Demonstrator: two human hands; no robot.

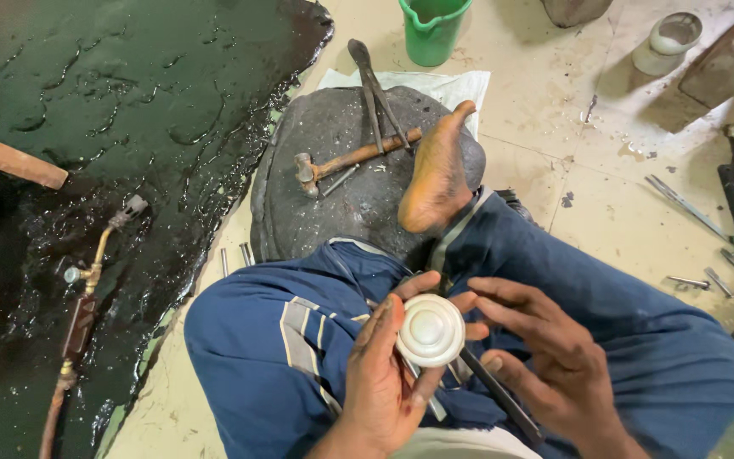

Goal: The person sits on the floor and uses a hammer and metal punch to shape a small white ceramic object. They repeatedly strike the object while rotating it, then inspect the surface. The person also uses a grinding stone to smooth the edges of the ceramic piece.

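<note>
My left hand [381,374] holds a small round white metal disc [431,329] with raised concentric rings, gripped at its edge by thumb and fingers above my lap. My right hand [545,357] is just to the right of the disc, fingers curled around a thin dark rod-like tool [503,398] that runs under the disc toward the lower right. I sit cross-legged in blue trousers [282,340], with a bare foot [437,174] resting on a dark rounded stone block [341,195].
On the block lie a hammer [346,161] and dark tongs [374,85]. A black shiny pitch slab [104,127] with a brass torch [87,289] fills the left. A green cup [431,30] stands at the top. Small chisels [707,280] lie at right.
</note>
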